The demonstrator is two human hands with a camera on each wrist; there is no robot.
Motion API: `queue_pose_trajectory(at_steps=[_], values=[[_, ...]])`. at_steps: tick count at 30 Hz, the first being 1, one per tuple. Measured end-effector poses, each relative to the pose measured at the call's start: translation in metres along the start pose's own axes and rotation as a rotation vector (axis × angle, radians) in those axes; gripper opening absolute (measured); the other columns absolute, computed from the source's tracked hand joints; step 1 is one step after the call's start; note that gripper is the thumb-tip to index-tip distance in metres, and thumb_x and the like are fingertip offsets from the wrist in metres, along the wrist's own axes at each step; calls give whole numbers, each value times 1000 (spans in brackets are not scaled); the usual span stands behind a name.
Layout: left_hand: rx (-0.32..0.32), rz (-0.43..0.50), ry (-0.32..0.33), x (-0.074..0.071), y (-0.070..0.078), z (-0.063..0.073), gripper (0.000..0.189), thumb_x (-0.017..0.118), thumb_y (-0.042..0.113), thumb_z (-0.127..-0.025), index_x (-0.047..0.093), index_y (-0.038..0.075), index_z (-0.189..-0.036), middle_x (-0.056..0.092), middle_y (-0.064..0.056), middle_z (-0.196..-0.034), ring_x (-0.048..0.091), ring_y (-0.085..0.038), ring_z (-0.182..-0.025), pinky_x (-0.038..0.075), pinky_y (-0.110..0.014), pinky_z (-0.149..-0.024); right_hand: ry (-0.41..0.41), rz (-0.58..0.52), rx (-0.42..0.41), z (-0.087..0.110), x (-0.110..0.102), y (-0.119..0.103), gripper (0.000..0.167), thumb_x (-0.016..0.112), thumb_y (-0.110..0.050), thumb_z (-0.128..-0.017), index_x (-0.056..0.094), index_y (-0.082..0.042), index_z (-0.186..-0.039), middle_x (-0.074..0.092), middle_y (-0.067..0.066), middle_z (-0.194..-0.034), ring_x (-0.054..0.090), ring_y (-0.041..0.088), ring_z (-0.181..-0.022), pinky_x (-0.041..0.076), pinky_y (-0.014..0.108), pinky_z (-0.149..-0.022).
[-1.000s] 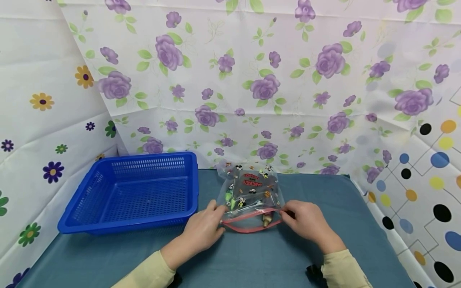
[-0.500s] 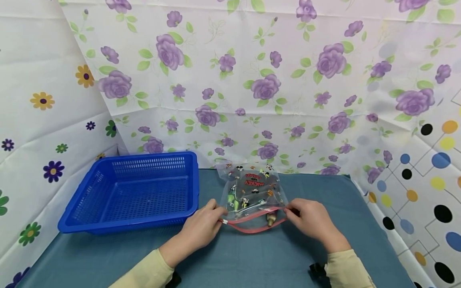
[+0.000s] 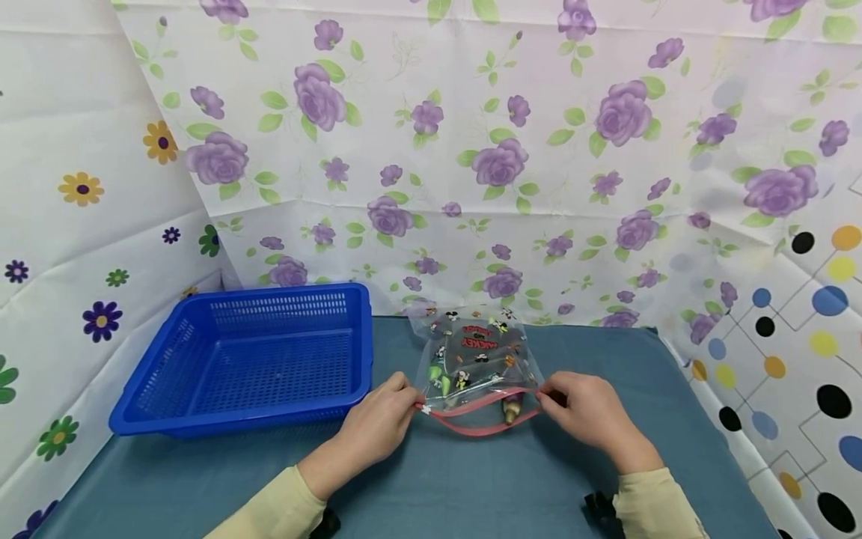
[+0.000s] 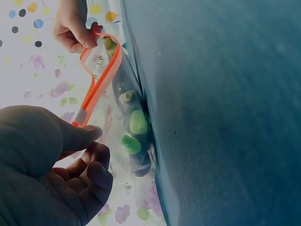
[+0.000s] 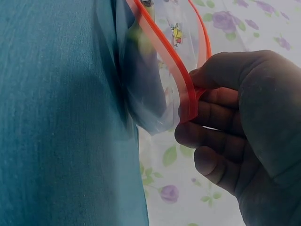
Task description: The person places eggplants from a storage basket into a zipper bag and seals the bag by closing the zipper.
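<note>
A clear zip bag [image 3: 480,352] with cartoon prints and red lettering lies on the cloth, its mouth parted toward me. My left hand [image 3: 377,419] pinches the left end of the red zip strip [image 3: 465,410], beside a whitish slider [image 4: 81,117]. At the strip's other end, my right hand [image 3: 589,412] pinches the corner between thumb and fingers. Inside the bag lie green pieces [image 4: 138,122] and a dark purple, elongated thing [image 5: 143,75] with a greenish-tan tip, which shows at the mouth in the head view. Prints partly hide the contents.
A blue plastic basket [image 3: 269,374] with perforated walls stands left of the bag, close to my left hand. Blue-green cloth [image 3: 471,486] covers the table. Flowered sheets [image 3: 431,172] hang behind and at the left, a dotted sheet [image 3: 795,389] at the right.
Both hands have shifted slightly right with the bag, the right hand a little farther. The zip strip spans a bit wider, and the slider now shows beside my left fingers.
</note>
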State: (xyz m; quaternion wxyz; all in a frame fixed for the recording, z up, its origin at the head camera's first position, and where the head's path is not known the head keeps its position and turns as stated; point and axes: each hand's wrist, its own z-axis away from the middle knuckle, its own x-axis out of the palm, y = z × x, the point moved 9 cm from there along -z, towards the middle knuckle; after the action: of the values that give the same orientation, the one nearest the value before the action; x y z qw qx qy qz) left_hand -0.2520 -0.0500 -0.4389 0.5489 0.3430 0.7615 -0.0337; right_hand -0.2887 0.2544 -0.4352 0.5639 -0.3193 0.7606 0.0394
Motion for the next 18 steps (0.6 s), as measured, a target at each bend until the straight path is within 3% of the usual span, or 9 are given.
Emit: queue_pose_trajectory(at_steps=[7,11,18], values=[[-10,-3,-2,2,-1,1,9,75,10,-107,81,16,-110,57,5,-95,65,-15,-79,55,-32,-64,33,2,-74,2,-1,-9,14,88,-12,-94,81,-24,-98,65,-20,-87,60,-1,-72,51,29,-62],[-28,13,-7,2,-2,0,9,73,12,-109,80,17,-111,58,5,-96,66,-15,-79,55,-33,-65,71,5,-151,2,-3,-22,20,89,-10,-92,81,-21,-105,66,-14,-94,62,5,-79,51,31,-64],[-43,33,-14,2,-3,-1,8,72,18,-110,80,17,-110,61,5,-96,65,-12,-78,55,-33,-66,85,-86,-233,-1,4,-46,22,91,-17,-93,80,-20,-113,69,-6,-98,63,10,-76,48,27,-61]])
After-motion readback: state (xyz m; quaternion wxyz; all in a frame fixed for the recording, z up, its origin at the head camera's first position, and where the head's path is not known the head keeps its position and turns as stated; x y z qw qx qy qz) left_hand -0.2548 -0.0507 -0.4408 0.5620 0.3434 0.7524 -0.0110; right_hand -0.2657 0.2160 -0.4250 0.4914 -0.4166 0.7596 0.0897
